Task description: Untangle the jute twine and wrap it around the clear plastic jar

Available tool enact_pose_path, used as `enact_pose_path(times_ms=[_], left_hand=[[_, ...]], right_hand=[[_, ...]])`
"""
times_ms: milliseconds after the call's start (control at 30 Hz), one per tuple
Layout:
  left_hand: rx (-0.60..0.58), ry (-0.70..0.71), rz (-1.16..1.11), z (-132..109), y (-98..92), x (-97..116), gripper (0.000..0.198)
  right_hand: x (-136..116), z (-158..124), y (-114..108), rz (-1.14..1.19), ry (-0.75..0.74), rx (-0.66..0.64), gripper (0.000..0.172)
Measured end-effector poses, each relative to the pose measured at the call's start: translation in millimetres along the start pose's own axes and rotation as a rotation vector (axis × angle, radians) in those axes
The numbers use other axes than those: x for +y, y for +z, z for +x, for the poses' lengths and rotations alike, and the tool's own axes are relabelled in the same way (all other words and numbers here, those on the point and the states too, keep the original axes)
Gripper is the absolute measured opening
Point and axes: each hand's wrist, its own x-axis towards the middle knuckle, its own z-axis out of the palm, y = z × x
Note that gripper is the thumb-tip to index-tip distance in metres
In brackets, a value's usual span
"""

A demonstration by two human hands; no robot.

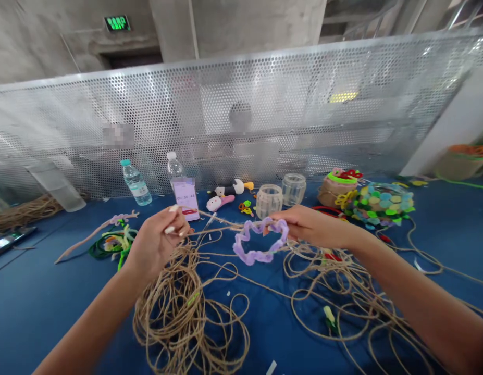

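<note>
My left hand is closed, its fingertips pinching a strand of brown twine stretched across to the right. My right hand grips a wavy lilac pipe-cleaner ring by its upper right edge. The twine runs to the top of this ring, above the table; whether it is knotted there I cannot make out. Below my left hand lies a big loose heap of twine. Another tangle of twine spreads under my right forearm.
Two clear glass jars stand behind my right hand, near a twine-wrapped jar and a pompom-covered bowl. A phone leans against a bottle. Left of it is a water bottle. A perforated metal screen borders the blue table.
</note>
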Motion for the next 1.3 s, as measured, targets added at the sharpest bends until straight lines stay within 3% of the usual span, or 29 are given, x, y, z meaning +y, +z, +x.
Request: enact_pose_path(times_ms=[100,133,200,267,367,433,500,600,700,733,867,900,1000,1100,1200,1300], left_hand=[[0.167,0.360,0.653,-5.4,2.6,-2.1,0.038],[0.147,0.506,0.823,-11.3,8.6,-4.5,0.043],[-0.050,0.752,1.071,-26.8,27.7,-11.8,0.048],[-0.263,0.891,1.230,-40.6,51.0,-21.2,0.056],[-0.304,1.001,1.252,-45.5,75.3,-31.0,0.032],[-0.311,0.945,1.174,-41.0,78.1,-29.4,0.028],[-0.316,0.790,1.075,-37.3,73.9,-22.7,0.031],[-0.329,0.549,0.957,-39.1,69.1,-15.3,0.025],[-0.386,0.447,0.977,-43.9,74.2,-21.7,0.020],[-0.404,0.440,1.000,-44.4,76.6,-25.9,0.017],[-0.479,0.477,1.045,-42.5,76.7,-34.9,0.015],[-0.523,0.485,1.052,-42.4,73.6,-33.4,0.017],[-0.688,0.477,1.092,-45.7,60.4,-22.8,0.020],[-0.788,0.533,1.093,-51.6,45.9,-12.5,0.023],[-0.764,0.581,1.031,-53.5,31.4,-9.4,0.025],[-0.669,0.527,0.883,-48.5,15.3,-13.0,0.033]], right_hand=[[-6.8,-2.1,-0.6,-0.104,0.049,0.081,0.018],[-11.1,-2.0,1.3,-0.162,0.079,0.118,0.019],[-21.4,-0.9,8.6,-0.263,0.141,0.164,0.021],[-31.8,0.0,18.3,-0.317,0.196,0.169,0.024],[-41.1,-2.4,27.7,-0.393,0.245,0.134,0.020],[-41.1,-6.1,26.0,-0.453,0.222,0.070,0.016],[-38.4,-9.0,20.1,-0.476,0.176,0.025,0.017],[-37.5,-9.0,16.4,-0.520,0.187,0.088,0.021],[-43.4,-8.7,28.3,-0.610,0.243,0.136,0.019],[-45.7,-10.5,33.6,-0.643,0.229,0.132,0.018],[-49.2,-25.9,36.9,-0.694,0.014,0.104,0.060],[-49.3,-29.4,31.3,-0.637,-0.036,0.079,0.059],[-49.8,-31.8,8.3,-0.330,-0.074,-0.024,0.033],[-47.9,-23.2,-7.3,-0.151,0.011,0.028,0.033],[-39.2,-14.1,-11.1,-0.071,0.049,0.116,0.033],[-23.8,-11.6,-13.8,0.022,0.063,0.099,0.035]])
